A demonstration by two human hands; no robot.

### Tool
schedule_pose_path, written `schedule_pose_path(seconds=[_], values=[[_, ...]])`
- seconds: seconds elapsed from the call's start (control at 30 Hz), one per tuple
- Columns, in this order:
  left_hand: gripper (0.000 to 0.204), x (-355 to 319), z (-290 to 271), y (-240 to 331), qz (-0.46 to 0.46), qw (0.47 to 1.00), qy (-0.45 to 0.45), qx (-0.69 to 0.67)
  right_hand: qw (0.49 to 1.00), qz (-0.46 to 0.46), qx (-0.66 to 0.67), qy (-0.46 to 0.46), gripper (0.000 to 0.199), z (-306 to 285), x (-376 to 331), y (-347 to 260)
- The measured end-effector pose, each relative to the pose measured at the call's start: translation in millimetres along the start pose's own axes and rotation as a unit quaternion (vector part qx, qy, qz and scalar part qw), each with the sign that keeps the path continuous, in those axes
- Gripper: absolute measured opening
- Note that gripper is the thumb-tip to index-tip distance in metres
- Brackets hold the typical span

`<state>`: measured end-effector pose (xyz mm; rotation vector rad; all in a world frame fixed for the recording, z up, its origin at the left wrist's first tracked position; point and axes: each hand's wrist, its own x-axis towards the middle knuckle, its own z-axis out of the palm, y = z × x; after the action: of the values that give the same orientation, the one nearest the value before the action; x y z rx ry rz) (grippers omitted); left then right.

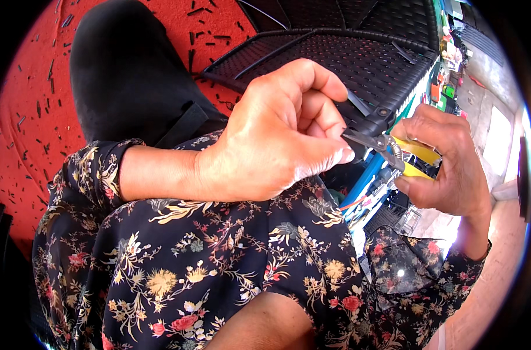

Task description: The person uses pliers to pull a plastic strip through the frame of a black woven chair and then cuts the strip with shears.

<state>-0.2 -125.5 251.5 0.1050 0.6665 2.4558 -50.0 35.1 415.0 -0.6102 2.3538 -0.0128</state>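
My left hand [277, 131] is closed in a pinch, thumb against fingertips, on what looks like the end of a black plastic strip [359, 104]; most of that end is hidden by the fingers. The strip runs beside the rounded corner of a black woven wicker panel [353, 55]. In my right hand [443, 154] is a pair of snips [414, 169] with yellow handles and a coil spring. Their metal blades point left, with the tips right at my left fingertips. The handles are spread somewhat apart.
Red carpet [29, 154] at the left is littered with short black offcuts. A dark, rounded covered form [122, 70] stands at the upper left. Floral fabric [201, 262] covers my lap. Beyond the panel, various items and a pale floor [478, 111] show at the right.
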Motion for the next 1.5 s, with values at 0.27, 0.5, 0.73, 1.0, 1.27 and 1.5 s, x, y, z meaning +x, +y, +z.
schedule_pose_path(seconds=[0.27, 0.5, 0.73, 1.0, 1.27, 1.5], values=[[0.042, 3, 3, 8, -0.052, 0.997, 0.049, -0.009, 1.000, 0.007, 0.004, -0.002, 0.045, 2, 1, 3], [0.041, 4, 4, 8, -0.048, 0.997, 0.063, -0.009, 0.999, 0.028, 0.039, -0.021, 0.044, 3, 2, 6], [0.041, 5, 3, 9, -0.059, 0.997, 0.056, -0.014, 0.999, 0.011, 0.040, -0.025, 0.038, 3, 3, 8], [0.042, 6, 2, 8, -0.052, 0.997, 0.051, -0.024, 0.994, 0.063, 0.083, -0.027, 0.038, 4, 7, 2], [0.038, 11, -2, 6, -0.048, 0.998, -0.002, -0.028, 0.954, 0.146, 0.216, 0.146, 0.040, 11, -45, 35], [0.029, 17, -8, 20, -0.070, 0.997, -0.032, 0.010, 0.877, 0.405, 0.103, 0.236, 0.033, 118, -200, 149]])
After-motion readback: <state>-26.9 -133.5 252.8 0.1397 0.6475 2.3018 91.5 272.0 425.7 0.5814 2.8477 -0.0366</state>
